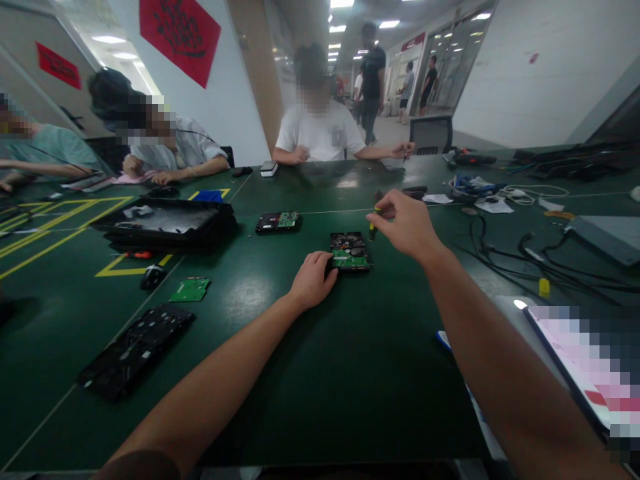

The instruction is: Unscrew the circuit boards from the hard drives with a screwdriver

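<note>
A hard drive [350,259] lies on the green table in front of me, its green circuit board facing up along the near side. My left hand [313,279] is closed on the drive's left edge, thumb at the near corner. Just beyond the drive's right side, my right hand [403,223] pinches a small yellow-and-black screwdriver [373,229] held roughly upright. Whether its tip touches anything is too small to tell. A second hard drive [278,221] rests farther back to the left. Nearer on the left is a loose green circuit board [191,289].
Left are a black tray [165,219], a mouse [153,276] and a black plastic panel [137,350]. Cables [530,257], a grey metal box [610,237] and a lit screen [575,373] lie right. A person in white [320,137] sits opposite; others sit at the left.
</note>
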The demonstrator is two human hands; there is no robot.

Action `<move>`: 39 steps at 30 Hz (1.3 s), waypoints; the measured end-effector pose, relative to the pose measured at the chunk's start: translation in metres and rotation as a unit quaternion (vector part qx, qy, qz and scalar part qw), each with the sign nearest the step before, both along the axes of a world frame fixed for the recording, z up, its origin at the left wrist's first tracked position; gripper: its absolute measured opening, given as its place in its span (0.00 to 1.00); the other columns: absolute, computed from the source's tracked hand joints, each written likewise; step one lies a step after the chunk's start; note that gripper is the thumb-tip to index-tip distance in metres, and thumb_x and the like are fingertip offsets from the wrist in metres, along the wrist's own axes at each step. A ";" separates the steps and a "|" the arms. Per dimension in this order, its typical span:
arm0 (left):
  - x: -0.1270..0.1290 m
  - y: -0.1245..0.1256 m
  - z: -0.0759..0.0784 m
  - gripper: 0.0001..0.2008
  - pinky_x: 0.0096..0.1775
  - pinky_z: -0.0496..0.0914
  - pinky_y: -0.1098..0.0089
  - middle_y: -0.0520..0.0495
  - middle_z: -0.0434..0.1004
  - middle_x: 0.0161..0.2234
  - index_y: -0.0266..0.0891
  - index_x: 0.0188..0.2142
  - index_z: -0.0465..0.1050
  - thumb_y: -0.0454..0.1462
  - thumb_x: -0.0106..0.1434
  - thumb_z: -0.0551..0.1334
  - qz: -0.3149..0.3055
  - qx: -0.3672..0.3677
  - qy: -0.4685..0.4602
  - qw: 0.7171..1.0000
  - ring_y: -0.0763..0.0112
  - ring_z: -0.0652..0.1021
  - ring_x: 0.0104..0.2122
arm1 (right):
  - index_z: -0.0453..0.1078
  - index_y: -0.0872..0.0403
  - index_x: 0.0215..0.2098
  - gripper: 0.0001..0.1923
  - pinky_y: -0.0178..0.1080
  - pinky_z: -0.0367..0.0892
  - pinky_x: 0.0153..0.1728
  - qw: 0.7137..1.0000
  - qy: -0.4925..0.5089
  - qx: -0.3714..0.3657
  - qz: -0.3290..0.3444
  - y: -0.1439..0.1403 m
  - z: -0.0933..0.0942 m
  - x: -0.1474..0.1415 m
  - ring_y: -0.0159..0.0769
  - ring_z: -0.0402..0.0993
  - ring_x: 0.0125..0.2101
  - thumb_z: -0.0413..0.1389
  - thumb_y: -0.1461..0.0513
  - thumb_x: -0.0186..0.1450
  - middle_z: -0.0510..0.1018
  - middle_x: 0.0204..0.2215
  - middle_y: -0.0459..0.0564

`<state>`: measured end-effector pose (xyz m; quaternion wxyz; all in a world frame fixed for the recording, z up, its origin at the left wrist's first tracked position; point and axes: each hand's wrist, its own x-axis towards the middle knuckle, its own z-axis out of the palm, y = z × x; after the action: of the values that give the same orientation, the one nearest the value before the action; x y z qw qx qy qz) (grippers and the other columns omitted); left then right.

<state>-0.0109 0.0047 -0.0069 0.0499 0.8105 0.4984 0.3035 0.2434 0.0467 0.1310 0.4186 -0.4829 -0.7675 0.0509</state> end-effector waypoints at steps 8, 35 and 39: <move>-0.001 0.002 -0.002 0.19 0.62 0.71 0.50 0.37 0.75 0.57 0.39 0.60 0.69 0.41 0.72 0.62 0.000 -0.002 -0.003 1.000 0.52 0.73 0.60 | 0.74 0.49 0.40 0.06 0.51 0.75 0.44 1.000 -0.002 0.001 0.020 0.000 0.000 0.000 0.47 0.81 0.40 0.63 0.60 0.64 0.83 0.41 0.53; 0.000 0.001 -0.001 0.19 0.62 0.71 0.51 0.36 0.75 0.56 0.37 0.59 0.70 0.40 0.72 0.61 -0.003 0.007 -0.001 1.000 0.52 0.74 0.59 | 0.70 0.49 0.38 0.07 0.51 0.75 0.43 1.000 -0.002 0.004 0.004 0.000 0.000 0.001 0.47 0.79 0.38 0.64 0.60 0.64 0.82 0.39 0.53; 0.000 0.001 -0.001 0.19 0.62 0.72 0.50 0.37 0.75 0.56 0.38 0.60 0.70 0.40 0.72 0.62 -0.004 0.003 -0.002 1.000 0.52 0.74 0.59 | 0.71 0.49 0.41 0.07 0.53 0.75 0.44 1.000 -0.012 -0.002 0.018 0.002 -0.002 0.001 0.47 0.79 0.40 0.62 0.58 0.66 0.82 0.41 0.54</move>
<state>-0.0108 0.0057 -0.0078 0.0496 0.8118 0.4944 0.3066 0.2442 0.0483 0.1293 0.4075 -0.4699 -0.7812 0.0539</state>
